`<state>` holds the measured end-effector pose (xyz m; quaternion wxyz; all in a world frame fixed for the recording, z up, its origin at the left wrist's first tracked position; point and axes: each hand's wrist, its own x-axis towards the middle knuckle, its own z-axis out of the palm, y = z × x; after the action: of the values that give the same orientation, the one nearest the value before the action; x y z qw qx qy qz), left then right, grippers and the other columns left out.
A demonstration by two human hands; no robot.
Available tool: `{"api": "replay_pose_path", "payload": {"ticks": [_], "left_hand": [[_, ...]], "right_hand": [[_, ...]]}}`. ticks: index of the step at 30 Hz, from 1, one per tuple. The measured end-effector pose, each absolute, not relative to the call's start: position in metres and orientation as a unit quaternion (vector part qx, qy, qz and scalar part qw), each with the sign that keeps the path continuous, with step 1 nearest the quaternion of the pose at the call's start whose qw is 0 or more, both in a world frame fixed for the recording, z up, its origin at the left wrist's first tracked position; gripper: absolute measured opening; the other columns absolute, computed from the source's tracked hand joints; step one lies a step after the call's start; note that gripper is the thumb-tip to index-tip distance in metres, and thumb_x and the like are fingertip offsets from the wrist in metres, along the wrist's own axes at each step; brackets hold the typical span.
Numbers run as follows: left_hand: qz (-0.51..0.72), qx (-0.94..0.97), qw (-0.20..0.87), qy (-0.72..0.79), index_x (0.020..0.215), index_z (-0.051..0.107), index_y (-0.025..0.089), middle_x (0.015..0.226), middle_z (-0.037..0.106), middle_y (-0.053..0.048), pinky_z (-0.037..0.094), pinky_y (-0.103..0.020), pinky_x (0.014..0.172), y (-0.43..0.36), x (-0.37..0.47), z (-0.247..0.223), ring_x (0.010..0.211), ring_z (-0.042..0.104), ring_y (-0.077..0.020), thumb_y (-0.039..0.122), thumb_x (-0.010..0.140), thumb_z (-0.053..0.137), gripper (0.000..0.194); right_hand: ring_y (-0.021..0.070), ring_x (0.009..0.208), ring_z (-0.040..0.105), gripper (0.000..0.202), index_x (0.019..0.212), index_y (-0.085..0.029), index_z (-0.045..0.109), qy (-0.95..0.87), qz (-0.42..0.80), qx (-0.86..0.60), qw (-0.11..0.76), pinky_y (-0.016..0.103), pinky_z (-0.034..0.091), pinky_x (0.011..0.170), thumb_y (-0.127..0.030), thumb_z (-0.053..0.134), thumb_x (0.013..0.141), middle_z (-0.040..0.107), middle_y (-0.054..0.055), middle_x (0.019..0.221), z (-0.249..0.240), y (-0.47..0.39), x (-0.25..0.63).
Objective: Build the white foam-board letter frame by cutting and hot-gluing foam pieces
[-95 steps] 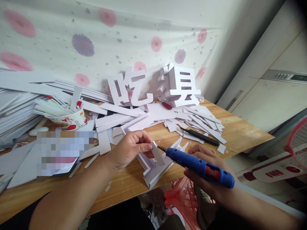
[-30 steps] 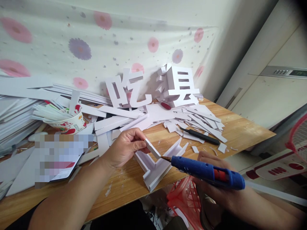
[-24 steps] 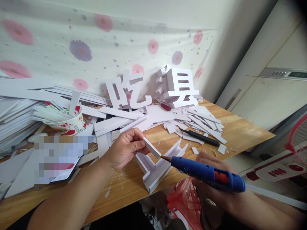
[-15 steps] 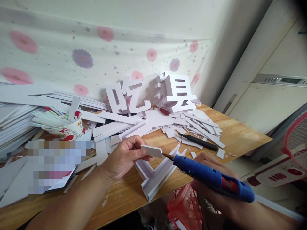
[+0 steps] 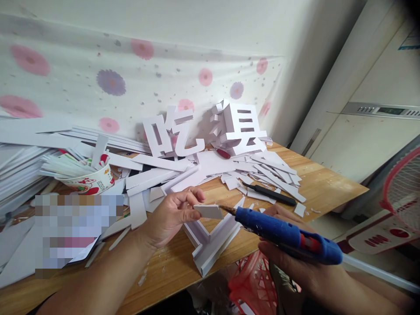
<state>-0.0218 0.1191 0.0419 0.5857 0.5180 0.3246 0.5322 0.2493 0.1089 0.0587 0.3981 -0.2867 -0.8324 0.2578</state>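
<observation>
Between thumb and fingers, my left hand pinches a small white foam board strip above the table. My right hand is wrapped round a blue hot glue gun, with a clear glue stick running out of its rear end. The gun's brown-stained tip meets the strip's right end, near its upper corner. Below both hands, a white foam board character piece with raised side walls lies at the table's front edge. Its upper right part is partly hidden by the glue gun.
White characters lean against the flowered wall sheet. Foam board offcuts, a black-handled cutter and a paper bowl of glue sticks lie on the wooden table. Below the edge hangs a red basket; a racket stands right.
The strip has tilted in my left hand, showing more of its flat face. The glue gun's tip has shifted slightly up and left along the strip's end.
</observation>
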Motion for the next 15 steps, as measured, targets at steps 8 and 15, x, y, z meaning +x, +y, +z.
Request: {"api": "replay_pose_path", "payload": {"ticks": [8,15], "left_hand": [[0.534,0.518,0.582,0.329,0.063,0.064,0.017,0.093,0.050,-0.002,0.034,-0.026,0.076,0.1205,-0.0212,0.0407,0.088,0.044,-0.0154,0.032,0.064,0.083,0.023],[0.545,0.508,0.584,0.322,0.062,0.063,0.017,0.093,0.050,-0.001,0.033,-0.027,0.080,0.1202,-0.0246,0.0403,0.089,0.045,-0.0153,0.029,0.067,0.081,0.023]], "right_hand": [[0.0169,0.072,0.055,0.007,0.084,-0.022,0.053,-0.829,0.254,-0.275,0.416,0.027,0.048,0.064,-0.021,0.054,0.091,0.054,0.002,0.081,0.0592,0.1074,0.2482],[0.0145,0.064,0.050,0.014,0.078,-0.021,0.051,-0.830,0.257,-0.277,0.410,0.026,0.044,0.057,-0.021,0.053,0.092,0.050,0.000,0.073,0.0575,0.1076,0.2482]]}}
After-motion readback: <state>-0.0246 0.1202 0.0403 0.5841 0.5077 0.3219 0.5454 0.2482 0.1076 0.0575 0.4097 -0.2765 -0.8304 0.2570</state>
